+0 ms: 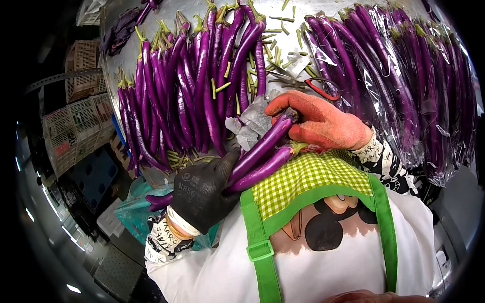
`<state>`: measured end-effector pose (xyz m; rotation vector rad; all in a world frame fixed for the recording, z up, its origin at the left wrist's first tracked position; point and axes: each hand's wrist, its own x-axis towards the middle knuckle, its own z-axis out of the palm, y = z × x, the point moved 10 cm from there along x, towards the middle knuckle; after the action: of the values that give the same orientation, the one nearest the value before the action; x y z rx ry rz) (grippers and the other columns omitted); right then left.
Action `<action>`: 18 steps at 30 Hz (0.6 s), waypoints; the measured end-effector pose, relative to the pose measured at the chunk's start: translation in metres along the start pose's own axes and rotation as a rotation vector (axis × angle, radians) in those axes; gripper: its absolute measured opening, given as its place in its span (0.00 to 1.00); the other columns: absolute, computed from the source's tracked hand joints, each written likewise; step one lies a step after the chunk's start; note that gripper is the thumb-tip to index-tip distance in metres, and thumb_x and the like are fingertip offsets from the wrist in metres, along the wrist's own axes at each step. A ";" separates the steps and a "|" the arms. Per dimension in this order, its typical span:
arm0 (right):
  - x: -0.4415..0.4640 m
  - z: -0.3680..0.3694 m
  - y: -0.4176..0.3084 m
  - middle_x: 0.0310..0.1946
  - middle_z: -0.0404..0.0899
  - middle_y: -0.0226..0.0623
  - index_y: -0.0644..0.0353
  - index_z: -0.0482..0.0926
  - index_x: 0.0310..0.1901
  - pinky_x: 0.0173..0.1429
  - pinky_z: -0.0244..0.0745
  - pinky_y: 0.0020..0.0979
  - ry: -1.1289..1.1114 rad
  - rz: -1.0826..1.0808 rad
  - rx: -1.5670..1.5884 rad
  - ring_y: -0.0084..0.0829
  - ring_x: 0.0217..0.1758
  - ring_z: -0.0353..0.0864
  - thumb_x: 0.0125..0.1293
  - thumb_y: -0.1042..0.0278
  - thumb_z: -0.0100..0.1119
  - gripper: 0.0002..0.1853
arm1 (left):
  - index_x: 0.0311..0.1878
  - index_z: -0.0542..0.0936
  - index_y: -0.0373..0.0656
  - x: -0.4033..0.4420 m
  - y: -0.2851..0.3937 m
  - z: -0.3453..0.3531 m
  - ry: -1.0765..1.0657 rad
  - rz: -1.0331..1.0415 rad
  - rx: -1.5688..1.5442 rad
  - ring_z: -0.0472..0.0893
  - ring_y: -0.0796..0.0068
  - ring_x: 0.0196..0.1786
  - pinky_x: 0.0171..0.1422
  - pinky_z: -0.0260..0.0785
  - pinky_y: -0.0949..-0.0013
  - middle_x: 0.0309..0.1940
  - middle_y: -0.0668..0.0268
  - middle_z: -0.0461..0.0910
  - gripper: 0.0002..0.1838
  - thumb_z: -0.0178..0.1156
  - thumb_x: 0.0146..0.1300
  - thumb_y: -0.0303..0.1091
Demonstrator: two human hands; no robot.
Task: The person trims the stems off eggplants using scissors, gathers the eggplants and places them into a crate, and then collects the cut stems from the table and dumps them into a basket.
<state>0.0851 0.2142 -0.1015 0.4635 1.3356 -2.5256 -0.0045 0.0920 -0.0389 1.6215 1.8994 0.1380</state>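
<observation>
My left hand (202, 189), in a black glove, is wrapped round long purple eggplants (262, 146) in front of my chest. Their lower ends stick out past its wrist side. My right hand (323, 123), in an orange-red glove, has its thumb and fingers closed at the stem end of the upper eggplant. Crumpled grey-white paper (252, 122) lies just left of that hand. Scissors with red and black handles (303, 83) rest on the metal table (280, 38) beyond it, blades apart, among cut green stems (283, 19).
Many loose eggplants (202, 76) lie in rows at the left of the table. Eggplants in clear plastic bags (404, 76) fill its right side. Plastic crates (78, 129) stand left of the table, and a teal bag (139, 207) hangs near my left wrist.
</observation>
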 end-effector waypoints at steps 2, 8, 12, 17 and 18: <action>0.001 -0.001 0.004 0.48 0.70 0.28 0.62 0.67 0.64 0.45 0.64 0.21 0.008 0.003 -0.006 0.15 0.41 0.67 0.71 0.60 0.61 0.25 | 0.65 0.75 0.40 -0.001 0.000 0.000 0.007 -0.001 0.005 0.85 0.58 0.34 0.40 0.76 0.57 0.33 0.57 0.83 0.39 0.76 0.48 0.42; 0.004 -0.008 0.010 0.41 0.70 0.26 0.61 0.70 0.59 0.32 0.59 0.19 0.077 0.049 -0.100 0.12 0.30 0.63 0.74 0.65 0.58 0.17 | 0.63 0.76 0.41 0.001 -0.001 0.003 -0.009 -0.044 -0.025 0.87 0.51 0.43 0.48 0.80 0.57 0.45 0.51 0.85 0.38 0.79 0.46 0.38; 0.002 -0.003 0.003 0.36 0.69 0.23 0.60 0.70 0.59 0.28 0.55 0.18 0.052 0.044 -0.086 0.11 0.26 0.61 0.74 0.65 0.57 0.17 | 0.63 0.76 0.41 0.000 -0.001 0.009 -0.030 -0.036 -0.048 0.87 0.52 0.43 0.47 0.80 0.57 0.44 0.52 0.85 0.39 0.79 0.46 0.38; -0.003 -0.001 0.006 0.36 0.68 0.22 0.61 0.70 0.60 0.32 0.58 0.19 0.007 0.105 -0.075 0.11 0.31 0.61 0.74 0.65 0.55 0.17 | 0.65 0.74 0.43 -0.004 -0.001 0.011 -0.008 -0.004 -0.048 0.85 0.57 0.33 0.37 0.75 0.54 0.35 0.57 0.84 0.39 0.76 0.48 0.41; -0.002 -0.001 0.004 0.36 0.68 0.22 0.61 0.70 0.60 0.33 0.58 0.19 0.006 0.090 -0.071 0.11 0.32 0.61 0.74 0.65 0.55 0.17 | 0.65 0.75 0.43 -0.004 -0.001 0.011 -0.005 -0.006 -0.058 0.85 0.57 0.33 0.38 0.75 0.54 0.35 0.57 0.84 0.39 0.76 0.49 0.41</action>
<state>0.0890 0.2123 -0.1042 0.5058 1.3692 -2.3978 0.0004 0.0842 -0.0469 1.5763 1.8791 0.1838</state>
